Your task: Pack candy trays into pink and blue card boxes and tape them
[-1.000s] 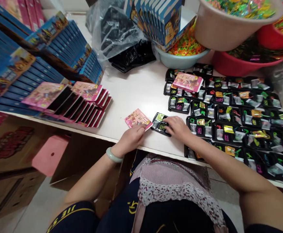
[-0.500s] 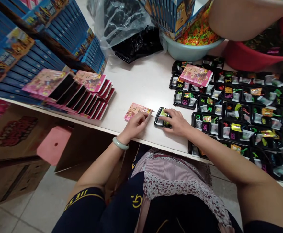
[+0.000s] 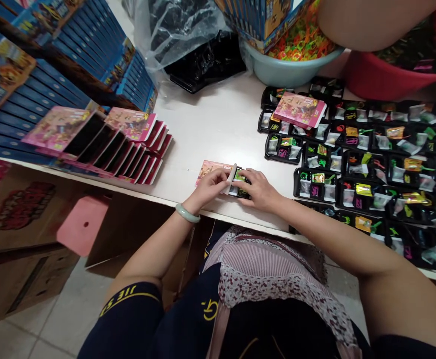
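Observation:
My left hand (image 3: 212, 185) pinches a flat pink printed card box (image 3: 204, 170) at its right end, where a pale flap stands up. The box lies on the white table near the front edge. Against that end sits a small black tray (image 3: 234, 191) with green and clear packets inside. My right hand (image 3: 260, 189) is closed over the tray, fingers on its top and side. Fingers and flap hide part of the tray, so I cannot tell whether its left end is inside the box.
Stepped pink boxes (image 3: 128, 149) lie at the left before blue box displays (image 3: 79, 55). Filled black trays (image 3: 356, 167) cover the right, with one pink box (image 3: 301, 109) on top. Behind are a pale blue basin (image 3: 289, 70), a red basin (image 3: 375, 80) and a plastic bag (image 3: 146, 50).
My right hand has slid the black tray left, up to the end of the pink box. My left hand still holds the box, and its flap now stands beside the tray.

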Demonstrator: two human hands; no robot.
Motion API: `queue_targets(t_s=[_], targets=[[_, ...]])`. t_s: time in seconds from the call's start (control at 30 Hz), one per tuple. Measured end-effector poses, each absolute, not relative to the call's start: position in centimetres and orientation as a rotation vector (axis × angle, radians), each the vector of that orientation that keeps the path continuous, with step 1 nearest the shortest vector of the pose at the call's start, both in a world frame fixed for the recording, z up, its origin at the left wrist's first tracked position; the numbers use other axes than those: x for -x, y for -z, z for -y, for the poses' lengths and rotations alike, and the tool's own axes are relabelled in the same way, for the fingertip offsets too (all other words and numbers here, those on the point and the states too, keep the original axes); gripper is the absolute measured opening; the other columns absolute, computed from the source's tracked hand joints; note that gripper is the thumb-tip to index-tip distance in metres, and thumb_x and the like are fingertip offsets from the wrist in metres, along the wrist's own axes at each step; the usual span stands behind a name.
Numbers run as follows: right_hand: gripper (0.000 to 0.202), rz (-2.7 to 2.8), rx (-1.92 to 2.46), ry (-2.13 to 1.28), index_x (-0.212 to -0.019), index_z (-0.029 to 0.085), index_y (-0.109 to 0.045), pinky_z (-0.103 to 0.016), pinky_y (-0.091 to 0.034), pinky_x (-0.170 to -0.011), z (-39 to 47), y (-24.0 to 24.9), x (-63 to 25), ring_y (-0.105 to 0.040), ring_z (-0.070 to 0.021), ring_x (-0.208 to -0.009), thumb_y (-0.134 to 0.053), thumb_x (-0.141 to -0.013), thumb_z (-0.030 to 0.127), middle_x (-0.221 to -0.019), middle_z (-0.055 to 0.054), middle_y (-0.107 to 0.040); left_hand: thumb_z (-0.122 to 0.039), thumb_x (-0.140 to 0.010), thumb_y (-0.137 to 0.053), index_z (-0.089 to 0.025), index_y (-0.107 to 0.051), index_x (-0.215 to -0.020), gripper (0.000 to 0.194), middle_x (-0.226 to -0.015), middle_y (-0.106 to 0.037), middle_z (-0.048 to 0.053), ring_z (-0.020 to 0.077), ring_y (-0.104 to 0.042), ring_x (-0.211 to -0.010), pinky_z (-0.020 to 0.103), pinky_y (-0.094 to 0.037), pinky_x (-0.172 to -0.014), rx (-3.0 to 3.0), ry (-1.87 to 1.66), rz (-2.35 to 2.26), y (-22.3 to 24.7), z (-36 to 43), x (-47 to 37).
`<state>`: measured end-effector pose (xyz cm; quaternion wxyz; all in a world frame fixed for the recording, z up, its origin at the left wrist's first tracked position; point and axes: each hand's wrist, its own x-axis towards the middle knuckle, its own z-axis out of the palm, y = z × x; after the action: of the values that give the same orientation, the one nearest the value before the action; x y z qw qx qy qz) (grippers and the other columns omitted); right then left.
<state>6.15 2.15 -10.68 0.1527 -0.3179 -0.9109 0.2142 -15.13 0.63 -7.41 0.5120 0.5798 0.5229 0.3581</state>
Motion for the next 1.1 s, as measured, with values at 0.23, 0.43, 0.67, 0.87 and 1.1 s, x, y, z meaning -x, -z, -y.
queue_targets(t_s=[0.23,0.43,0.67,0.87,1.1], targets=[[0.045,2.652,0.892,-0.612,-0.123,0.018,-0.057,-0.061,-0.026,-0.11,-2.1,11.4,-6.0,-0.025,-0.037,-0.141,-0.067,-0.083,0.037,-0.144,-0.018,-0.038,-0.029,-0.071,-0.062,-0.016,-0.048,-0.063,0.021,-0.113,-0.068,0.011,0.0162,-0.062,-0.081,0.028,-0.048,-0.066,-1.381,-0.865,-1.279,8.7,-0.9,14.9],[0.035,2.703,0.889,-0.6,-0.118,0.022,-0.063,-0.065,-0.02,-0.111,-2.1,10.7,-5.8,-0.02,-0.04,-0.143,-0.065,-0.085,0.035,-0.146,-0.015,-0.038,-0.032,-0.071,-0.063,-0.017,-0.048,-0.063,0.023,-0.114,-0.068,0.011,0.0176,-0.063,-0.085,0.028,-0.048,-0.067,-1.404,-0.892,-1.26,8.7,-1.3,14.7],[0.041,2.639,0.838,-0.634,-0.13,0.024,-0.054,-0.062,-0.026,-0.111,-2.5,11.3,-6.7,-0.023,-0.034,-0.144,-0.058,-0.091,0.037,-0.146,-0.014,-0.039,-0.031,-0.072,-0.06,-0.016,-0.048,-0.065,0.02,-0.114,-0.068,0.011,0.0151,-0.061,-0.08,0.027,-0.047,-0.067,-1.416,-0.89,-1.311,8.5,-1.4,14.8],[0.033,2.661,0.879,-0.533,-0.123,0.022,-0.061,-0.059,-0.02,-0.114,-2.7,11.1,-6.8,-0.028,-0.033,-0.141,-0.056,-0.092,0.034,-0.14,-0.014,-0.049,-0.029,-0.073,-0.06,-0.016,-0.049,-0.066,0.019,-0.111,-0.069,0.01,0.012,-0.058,-0.074,0.027,-0.046,-0.067,-1.452,-0.89,-1.305,8.6,-1.3,14.9],[0.039,2.787,0.928,-0.406,-0.128,0.026,-0.059,-0.062,-0.013,-0.113,-2.6,9.3,-5.4,-0.029,-0.0368,-0.138,-0.059,-0.091,0.037,-0.146,-0.013,-0.042,-0.026,-0.076,-0.058,-0.017,-0.048,-0.065,0.017,-0.11,-0.068,0.009,0.0145,-0.06,-0.082,0.029,-0.047,-0.072,-1.524,-0.855,-1.286,8.5,-1.4,14.6]])
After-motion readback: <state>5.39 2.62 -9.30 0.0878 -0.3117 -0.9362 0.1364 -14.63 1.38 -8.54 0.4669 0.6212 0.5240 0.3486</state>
